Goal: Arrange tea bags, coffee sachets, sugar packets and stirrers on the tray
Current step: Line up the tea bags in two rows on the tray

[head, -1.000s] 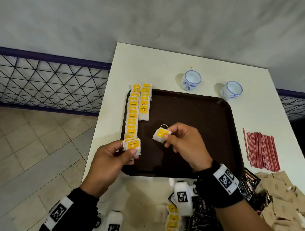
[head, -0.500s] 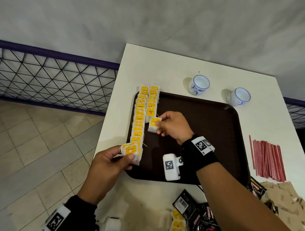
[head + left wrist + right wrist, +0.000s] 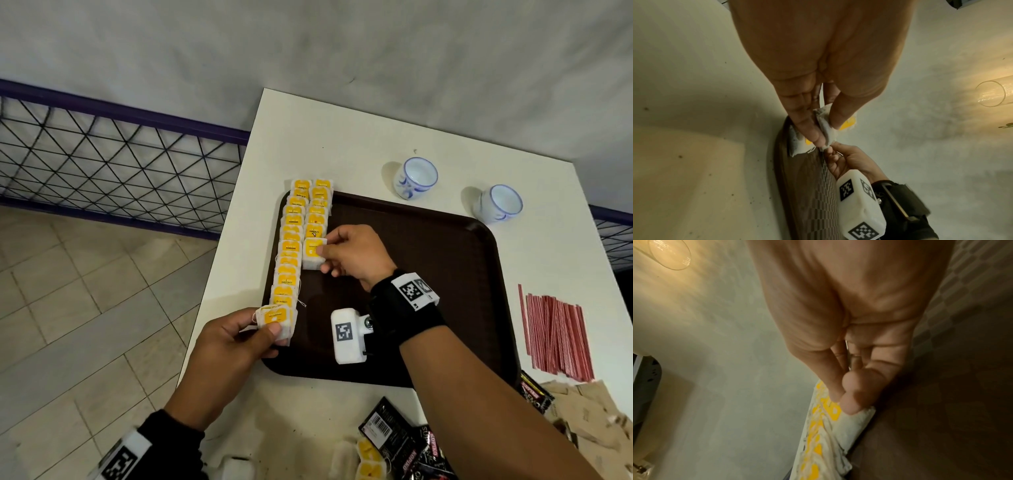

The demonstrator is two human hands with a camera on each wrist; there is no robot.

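The brown tray (image 3: pixel 428 267) holds two rows of tea bags (image 3: pixel 289 246) along its left edge, running from near side to far. The right hand (image 3: pixel 356 257) pinches one tea bag (image 3: pixel 313 255) at the near end of the shorter inner row — yellow label up. The left hand (image 3: pixel 233 346) grips a small stack of tea bags (image 3: pixel 275 320) at the tray's near-left corner; only the head view shows the stirrers (image 3: pixel 555 335) and two cups (image 3: pixel 414 178) off the tray.

Coffee sachets (image 3: pixel 407 445) cut off btm edge; tea-bag tag text unreadable.
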